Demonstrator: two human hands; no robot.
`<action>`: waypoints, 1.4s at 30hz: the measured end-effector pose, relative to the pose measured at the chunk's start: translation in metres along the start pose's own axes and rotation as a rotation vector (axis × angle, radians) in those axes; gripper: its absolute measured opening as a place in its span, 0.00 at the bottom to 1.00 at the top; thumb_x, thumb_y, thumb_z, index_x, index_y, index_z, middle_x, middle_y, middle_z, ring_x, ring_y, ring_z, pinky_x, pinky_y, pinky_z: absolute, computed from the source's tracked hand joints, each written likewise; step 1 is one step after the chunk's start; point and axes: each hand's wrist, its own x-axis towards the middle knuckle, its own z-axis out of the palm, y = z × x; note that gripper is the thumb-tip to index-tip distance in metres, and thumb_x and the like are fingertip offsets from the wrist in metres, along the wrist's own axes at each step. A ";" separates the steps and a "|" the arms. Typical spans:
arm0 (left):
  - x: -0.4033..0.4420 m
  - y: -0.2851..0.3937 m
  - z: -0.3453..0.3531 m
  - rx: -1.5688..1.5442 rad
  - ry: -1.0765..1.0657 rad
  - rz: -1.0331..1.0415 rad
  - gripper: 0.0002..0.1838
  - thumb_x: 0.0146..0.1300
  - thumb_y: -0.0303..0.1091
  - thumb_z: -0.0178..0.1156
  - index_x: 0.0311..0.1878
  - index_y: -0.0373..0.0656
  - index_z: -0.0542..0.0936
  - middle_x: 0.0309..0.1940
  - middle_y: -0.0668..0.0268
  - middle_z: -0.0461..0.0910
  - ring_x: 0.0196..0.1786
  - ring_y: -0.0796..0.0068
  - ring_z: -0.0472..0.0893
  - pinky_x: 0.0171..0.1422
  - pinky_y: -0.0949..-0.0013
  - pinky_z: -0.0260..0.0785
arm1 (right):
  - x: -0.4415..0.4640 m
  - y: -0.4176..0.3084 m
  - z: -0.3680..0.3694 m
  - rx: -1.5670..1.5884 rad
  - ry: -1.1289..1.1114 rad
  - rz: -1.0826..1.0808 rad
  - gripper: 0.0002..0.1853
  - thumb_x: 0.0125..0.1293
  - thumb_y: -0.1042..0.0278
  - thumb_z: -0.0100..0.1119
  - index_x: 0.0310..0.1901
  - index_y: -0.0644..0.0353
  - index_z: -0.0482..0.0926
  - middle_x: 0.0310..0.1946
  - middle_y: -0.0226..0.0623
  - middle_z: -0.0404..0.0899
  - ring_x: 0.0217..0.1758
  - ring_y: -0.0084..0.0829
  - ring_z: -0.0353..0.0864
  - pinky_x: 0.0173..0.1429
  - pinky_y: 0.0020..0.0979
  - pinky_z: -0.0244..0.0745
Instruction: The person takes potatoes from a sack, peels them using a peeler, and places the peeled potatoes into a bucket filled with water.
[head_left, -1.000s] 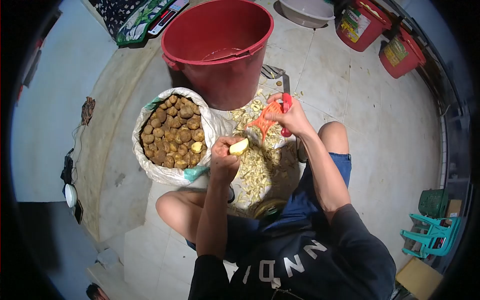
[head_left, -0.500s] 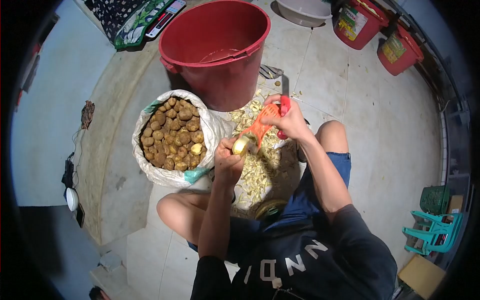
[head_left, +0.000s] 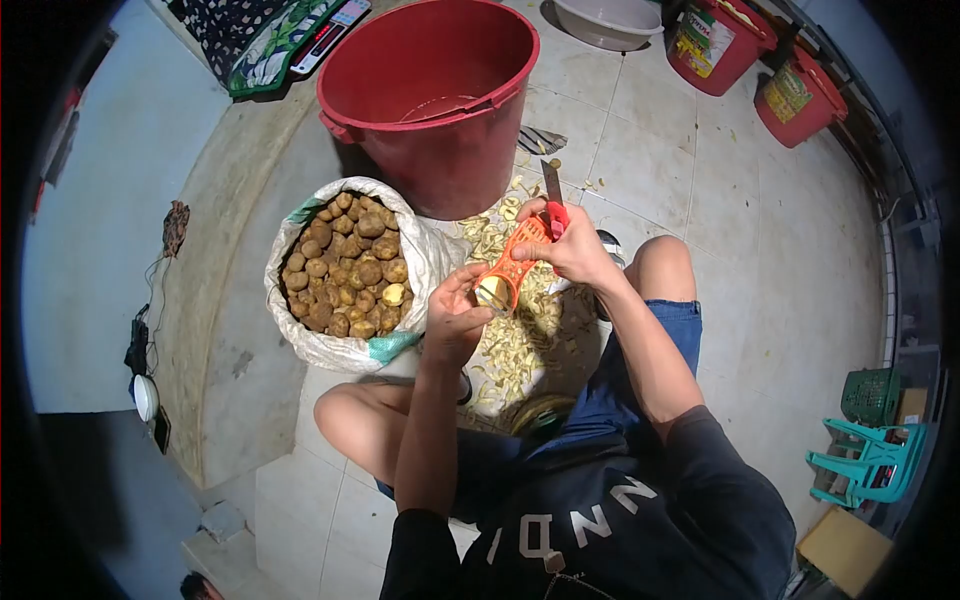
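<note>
Yellow rounded potato (head_left: 489, 286), visible side bare

I see the left hand (head_left: 452, 314) grip it under the orange plastic peeler (head_left: 522, 245); the right hand (head_left: 578, 248) grips this and a red-handled knife (head_left: 553, 192). Pale peels (head_left: 505, 362) lie below; many brown potatoes (head_left: 345, 257) remain unpeeled inside the white woven sack (head_left: 325, 351).

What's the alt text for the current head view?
Left hand holds a potato with pale flesh showing; right hand holds an orange peeler at it, plus a knife. Below, peelings litter the floor. An open sack of potatoes stands at left, a big red tub ahead.
</note>
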 end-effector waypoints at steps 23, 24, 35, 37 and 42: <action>-0.002 -0.002 0.006 0.097 0.003 -0.006 0.31 0.48 0.18 0.62 0.58 0.32 0.65 0.53 0.51 0.75 0.57 0.61 0.77 0.68 0.60 0.68 | 0.010 0.015 -0.022 0.023 0.201 0.017 0.21 0.48 0.75 0.78 0.42 0.62 0.77 0.30 0.24 0.78 0.35 0.16 0.75 0.42 0.24 0.72; -0.004 0.002 0.015 -0.025 0.008 0.009 0.31 0.48 0.18 0.62 0.58 0.32 0.65 0.53 0.51 0.74 0.57 0.61 0.77 0.68 0.59 0.68 | 0.012 0.010 -0.024 -0.026 0.229 0.031 0.20 0.48 0.75 0.78 0.41 0.62 0.77 0.31 0.24 0.77 0.35 0.15 0.74 0.41 0.23 0.71; -0.003 -0.002 0.012 -0.067 -0.019 0.047 0.31 0.50 0.21 0.66 0.58 0.33 0.67 0.52 0.56 0.74 0.55 0.65 0.76 0.68 0.63 0.65 | -0.001 0.002 -0.002 -0.058 0.053 -0.164 0.22 0.48 0.75 0.78 0.42 0.62 0.76 0.32 0.27 0.79 0.33 0.18 0.76 0.39 0.23 0.74; -0.004 -0.008 0.006 -0.112 -0.020 0.048 0.30 0.51 0.20 0.63 0.59 0.33 0.65 0.52 0.55 0.74 0.57 0.64 0.75 0.69 0.61 0.65 | 0.004 0.012 -0.015 -0.110 0.119 -0.124 0.21 0.49 0.76 0.77 0.43 0.62 0.76 0.33 0.28 0.79 0.35 0.18 0.77 0.40 0.23 0.74; -0.003 -0.006 0.010 -0.130 -0.023 0.064 0.30 0.57 0.22 0.60 0.63 0.32 0.62 0.55 0.54 0.71 0.59 0.62 0.74 0.70 0.60 0.64 | 0.004 0.007 -0.005 -0.074 0.087 -0.163 0.24 0.49 0.72 0.79 0.46 0.62 0.75 0.32 0.27 0.78 0.34 0.16 0.75 0.39 0.22 0.72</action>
